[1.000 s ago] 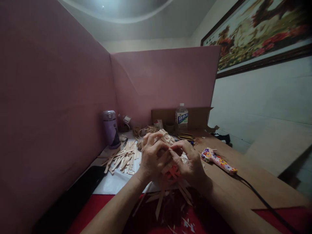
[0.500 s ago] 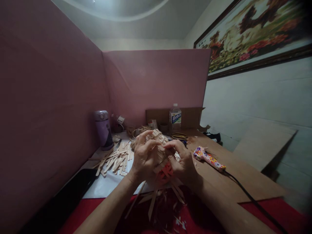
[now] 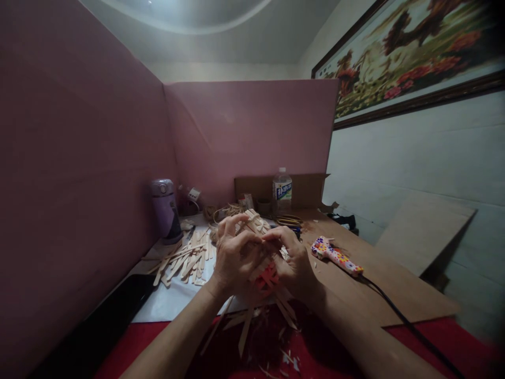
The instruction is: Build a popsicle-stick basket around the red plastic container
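Note:
My left hand point(image 3: 234, 255) and my right hand point(image 3: 292, 263) are both closed around a small structure of wooden craft sticks point(image 3: 257, 227), held between them just above the table. The fingertips meet in a pinch on top of it. A red part point(image 3: 266, 276) of the structure shows below, between the palms. Loose sticks point(image 3: 246, 330) stick out under my wrists over the red cloth point(image 3: 276, 352).
A pile of loose craft sticks point(image 3: 181, 259) lies on white paper at left. A purple flask point(image 3: 161, 209), a water bottle point(image 3: 282, 192), a spotted glue gun point(image 3: 335, 255) with a black cord, a black phone point(image 3: 118, 310) and pink partition walls point(image 3: 79, 158) surround the work.
The camera has swung slightly right, so everything sits further left. My fingers have drawn closer together on top of the stick structure. Otherwise both hands keep the same hold.

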`<state>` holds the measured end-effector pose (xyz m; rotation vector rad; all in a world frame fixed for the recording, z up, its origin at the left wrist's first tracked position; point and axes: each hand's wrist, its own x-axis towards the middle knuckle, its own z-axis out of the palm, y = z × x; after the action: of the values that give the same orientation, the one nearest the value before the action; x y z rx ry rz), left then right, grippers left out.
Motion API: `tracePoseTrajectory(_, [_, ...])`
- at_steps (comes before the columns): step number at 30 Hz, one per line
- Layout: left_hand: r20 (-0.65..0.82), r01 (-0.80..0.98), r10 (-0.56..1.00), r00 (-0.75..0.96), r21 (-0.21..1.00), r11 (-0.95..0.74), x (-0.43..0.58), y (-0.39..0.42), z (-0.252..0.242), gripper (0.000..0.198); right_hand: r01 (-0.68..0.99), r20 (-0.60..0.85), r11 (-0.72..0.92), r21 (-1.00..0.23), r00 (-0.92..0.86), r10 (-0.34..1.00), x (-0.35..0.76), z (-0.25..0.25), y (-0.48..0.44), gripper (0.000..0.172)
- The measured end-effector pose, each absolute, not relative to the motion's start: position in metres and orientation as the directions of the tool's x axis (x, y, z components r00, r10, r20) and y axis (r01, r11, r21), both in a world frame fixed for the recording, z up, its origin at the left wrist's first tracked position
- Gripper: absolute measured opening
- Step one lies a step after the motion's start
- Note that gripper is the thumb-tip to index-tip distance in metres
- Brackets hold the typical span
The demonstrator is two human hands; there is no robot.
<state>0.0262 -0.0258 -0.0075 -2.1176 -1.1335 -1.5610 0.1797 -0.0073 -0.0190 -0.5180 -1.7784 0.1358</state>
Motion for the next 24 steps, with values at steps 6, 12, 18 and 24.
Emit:
tracePoseTrajectory(6, [0.900,0.718,0.421,0.115,0.218,-0.661,0.0259,-0.0255,-0.0060,0.005,0.259,0.893,0.897,-0.358,-0.185,0.410,0.1810,-0.0158,-0.0096,0.011])
tracePoseTrajectory(12, [0.891,0.716,0.438,0.117,0.229,-0.659,0.0260,-0.0275,-0.0057,0.005,0.263,0.894,0.897,-0.356,-0.182,0.409,0.1806,-0.0172,-0.0073,0.011])
tracePoseTrajectory(18, [0.871,0.643,0.481,0.096,0.314,-0.698,0.0241,-0.0299,-0.0065,0.026,0.250,0.894,0.896,-0.367,-0.170,0.414,0.1798,-0.0199,-0.0043,0.012])
tracePoseTrajectory(24, [0.882,0.622,0.470,0.022,0.356,-0.697,0.0234,-0.0250,-0.0061,0.036,0.250,0.899,0.901,-0.355,-0.172,0.402,0.1797,-0.0191,-0.0047,0.011])
